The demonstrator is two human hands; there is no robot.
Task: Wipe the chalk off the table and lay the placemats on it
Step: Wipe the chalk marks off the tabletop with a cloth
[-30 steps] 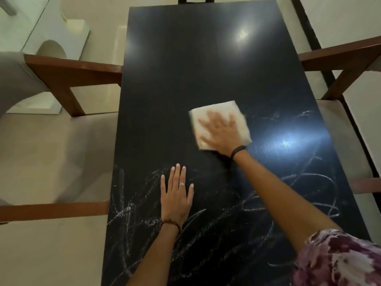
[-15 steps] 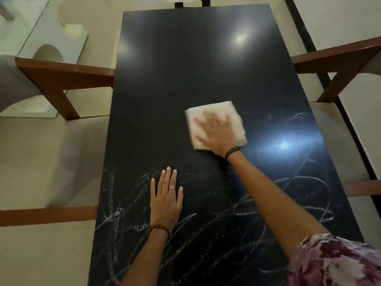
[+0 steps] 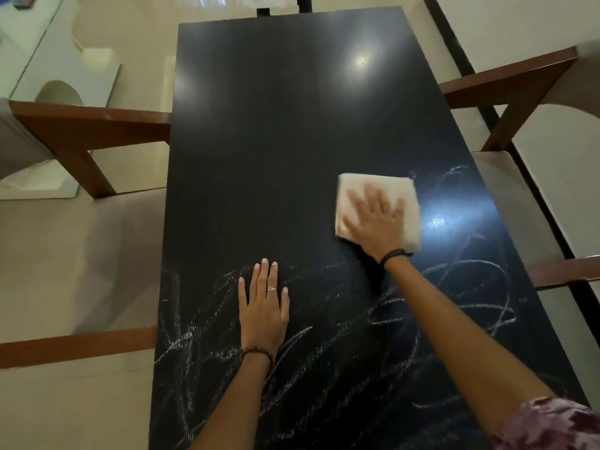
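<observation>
Your right hand (image 3: 376, 219), fingers spread flat, presses the cloth (image 3: 378, 210) on the table (image 3: 276, 125); it has slid right since a moment ago, toward the chalk (image 3: 470, 277). Your left hand (image 3: 263, 306) stays flat and open on the scribbles.

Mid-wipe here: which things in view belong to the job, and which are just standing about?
In the job:
cloth, pressed flat under the right hand
chalk marks over the near end of the table
left hand, flat on the table

Just standing about:
left chair
right chair

No placemats in view.
</observation>
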